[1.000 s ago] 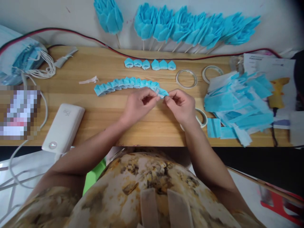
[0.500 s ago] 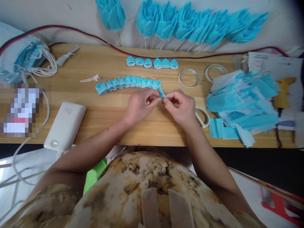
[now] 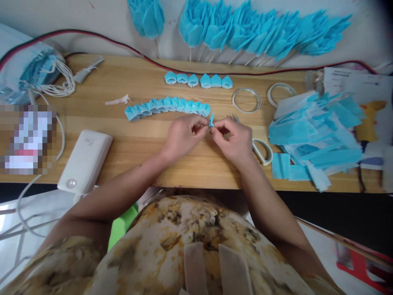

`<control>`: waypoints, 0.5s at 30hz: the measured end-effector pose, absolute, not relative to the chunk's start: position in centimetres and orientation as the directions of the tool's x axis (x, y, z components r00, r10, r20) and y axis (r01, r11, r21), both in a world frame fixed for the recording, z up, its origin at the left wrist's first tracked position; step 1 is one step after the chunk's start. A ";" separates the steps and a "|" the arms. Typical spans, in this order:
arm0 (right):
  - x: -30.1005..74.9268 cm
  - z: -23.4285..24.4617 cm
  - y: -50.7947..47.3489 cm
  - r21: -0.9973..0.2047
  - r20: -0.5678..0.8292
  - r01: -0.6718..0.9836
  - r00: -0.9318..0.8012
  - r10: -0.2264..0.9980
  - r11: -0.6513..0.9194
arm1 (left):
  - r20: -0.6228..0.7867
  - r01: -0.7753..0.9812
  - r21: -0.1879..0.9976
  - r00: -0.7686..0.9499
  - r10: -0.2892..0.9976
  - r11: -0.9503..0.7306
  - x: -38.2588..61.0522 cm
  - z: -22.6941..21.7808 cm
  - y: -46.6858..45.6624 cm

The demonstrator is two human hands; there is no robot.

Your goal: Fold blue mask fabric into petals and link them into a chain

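Observation:
Between the fingertips of both my hands is a small piece of blue fabric (image 3: 211, 120), folded to a narrow shape with its tip pointing up. My left hand (image 3: 186, 134) pinches its left side, and my right hand (image 3: 232, 138) pinches the right. Just beyond my left hand, a curved row of folded blue petals (image 3: 167, 105) lies on the wooden table (image 3: 135, 139). Farther back sit more folded petals (image 3: 215, 80) in a short line. Scissors (image 3: 263, 151) lie partly under my right hand, their blade tips showing past it.
Blue fabric strips (image 3: 316, 135) are heaped at the right. Two tape rolls (image 3: 246, 100) lie behind my right hand. A white power bank (image 3: 86, 162) and a blurred phone (image 3: 29, 139) are at the left. Blue fabric flowers (image 3: 247, 26) on sticks lean against the wall; a red-black cable runs before them.
The blue piece in my fingers has turned from a slanted strip to a narrower, upright fold. Both hands keep their pinch in nearly the same place. The whole view has shifted slightly.

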State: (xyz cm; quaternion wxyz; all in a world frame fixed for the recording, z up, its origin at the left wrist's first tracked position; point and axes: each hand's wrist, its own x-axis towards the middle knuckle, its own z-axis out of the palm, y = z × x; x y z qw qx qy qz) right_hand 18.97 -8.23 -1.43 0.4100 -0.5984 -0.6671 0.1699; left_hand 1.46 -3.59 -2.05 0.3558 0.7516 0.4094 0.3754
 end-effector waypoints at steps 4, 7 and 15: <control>19.0 -1.4 -8.2 -0.731 0.330 0.647 0.057 0.942 0.217 | 0.276 0.334 0.849 0.381 0.882 -0.410 1.4 -2.1 -3.5; 19.0 -1.3 -8.2 -0.742 0.329 0.635 0.063 0.942 0.216 | 0.266 0.334 0.853 0.382 0.885 -0.401 1.4 -2.0 -3.5; 18.8 -1.3 -8.2 -0.768 0.342 0.596 0.072 0.937 0.234 | 0.272 0.304 0.865 0.386 0.881 -0.400 1.4 -1.9 -3.5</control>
